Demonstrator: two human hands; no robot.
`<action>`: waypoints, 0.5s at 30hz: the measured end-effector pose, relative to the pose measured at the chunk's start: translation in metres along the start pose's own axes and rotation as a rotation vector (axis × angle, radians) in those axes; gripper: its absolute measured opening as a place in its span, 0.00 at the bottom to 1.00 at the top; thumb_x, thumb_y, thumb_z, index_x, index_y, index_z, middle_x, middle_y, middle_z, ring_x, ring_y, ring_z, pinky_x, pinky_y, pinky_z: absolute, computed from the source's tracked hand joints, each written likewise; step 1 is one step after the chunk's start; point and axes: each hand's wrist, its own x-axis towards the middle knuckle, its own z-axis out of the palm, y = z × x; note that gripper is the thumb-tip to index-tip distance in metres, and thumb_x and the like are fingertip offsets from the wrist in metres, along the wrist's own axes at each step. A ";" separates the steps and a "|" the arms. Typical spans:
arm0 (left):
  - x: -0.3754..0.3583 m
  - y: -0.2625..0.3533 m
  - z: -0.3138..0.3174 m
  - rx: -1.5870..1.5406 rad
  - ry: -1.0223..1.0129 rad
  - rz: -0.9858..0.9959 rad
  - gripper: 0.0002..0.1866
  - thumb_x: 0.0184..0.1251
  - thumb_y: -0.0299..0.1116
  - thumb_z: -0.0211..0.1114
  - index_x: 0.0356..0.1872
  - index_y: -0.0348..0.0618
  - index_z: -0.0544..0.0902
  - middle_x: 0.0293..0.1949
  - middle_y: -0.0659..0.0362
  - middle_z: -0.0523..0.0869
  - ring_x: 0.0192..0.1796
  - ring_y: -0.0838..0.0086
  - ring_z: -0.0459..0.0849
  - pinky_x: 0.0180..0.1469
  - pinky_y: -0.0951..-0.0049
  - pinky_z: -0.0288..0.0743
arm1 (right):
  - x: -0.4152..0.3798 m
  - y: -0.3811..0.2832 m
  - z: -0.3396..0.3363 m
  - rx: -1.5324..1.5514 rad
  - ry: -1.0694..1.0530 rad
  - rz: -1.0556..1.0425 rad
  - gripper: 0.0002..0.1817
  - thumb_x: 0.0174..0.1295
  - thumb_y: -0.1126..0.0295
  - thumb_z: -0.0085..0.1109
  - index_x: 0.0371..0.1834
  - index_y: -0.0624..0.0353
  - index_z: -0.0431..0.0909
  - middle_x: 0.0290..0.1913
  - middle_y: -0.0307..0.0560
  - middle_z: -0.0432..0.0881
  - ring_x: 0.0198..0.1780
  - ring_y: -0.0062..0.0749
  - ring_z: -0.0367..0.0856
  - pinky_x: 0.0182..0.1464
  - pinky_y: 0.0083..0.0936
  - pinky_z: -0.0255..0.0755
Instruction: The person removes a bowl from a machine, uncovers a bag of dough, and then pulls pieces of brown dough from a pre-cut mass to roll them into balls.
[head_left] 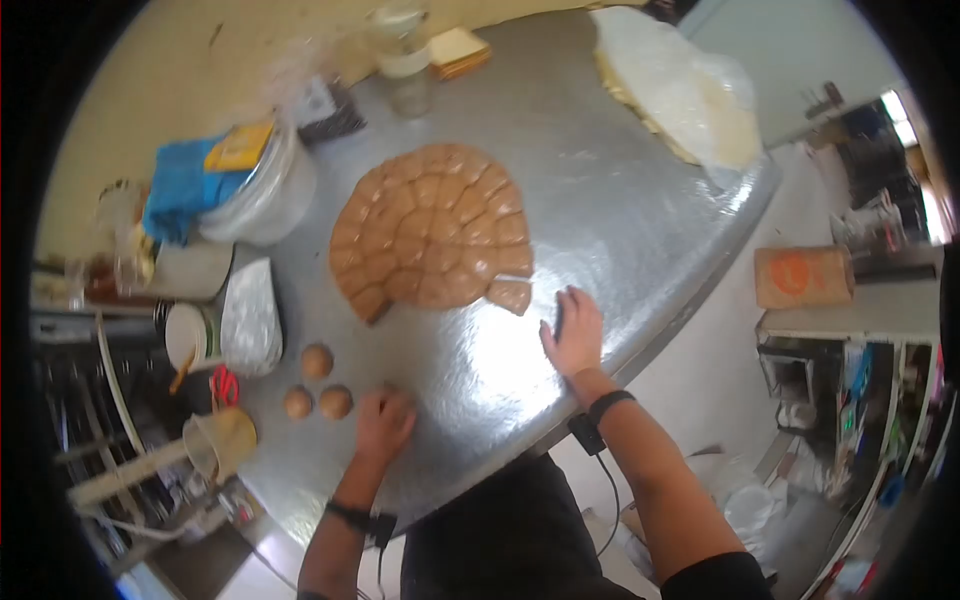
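Note:
A large round slab of brown dough (pixel 430 225), scored into many pieces, lies on the metal table. At its lower right edge one cut piece of dough (pixel 510 296) sits slightly apart. My right hand (pixel 575 333) rests on the table just right of that piece, thumb and fingers apart, with nothing visible in it. My left hand (pixel 386 422) is curled down on the table, and whatever is under its fingers is hidden. Just left of it are three smooth dough balls, the upper ball (pixel 317 361), the left ball (pixel 298 402) and the right ball (pixel 336 402).
Along the left edge stand a clear tub (pixel 262 195) with a blue cloth (pixel 180 185), a silver bag (pixel 252 318), red scissors (pixel 225 384) and a beige jug (pixel 222 443). Plastic-covered pale dough (pixel 690 95) lies at the far right. A clear container (pixel 405 75) stands at the back.

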 end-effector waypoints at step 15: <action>0.011 0.049 0.020 -0.135 0.204 0.049 0.12 0.46 0.30 0.76 0.33 0.48 0.83 0.39 0.56 0.80 0.45 0.58 0.79 0.48 0.56 0.71 | 0.007 0.000 -0.002 -0.009 0.046 -0.057 0.31 0.56 0.61 0.63 0.63 0.60 0.68 0.66 0.55 0.67 0.67 0.53 0.64 0.69 0.47 0.58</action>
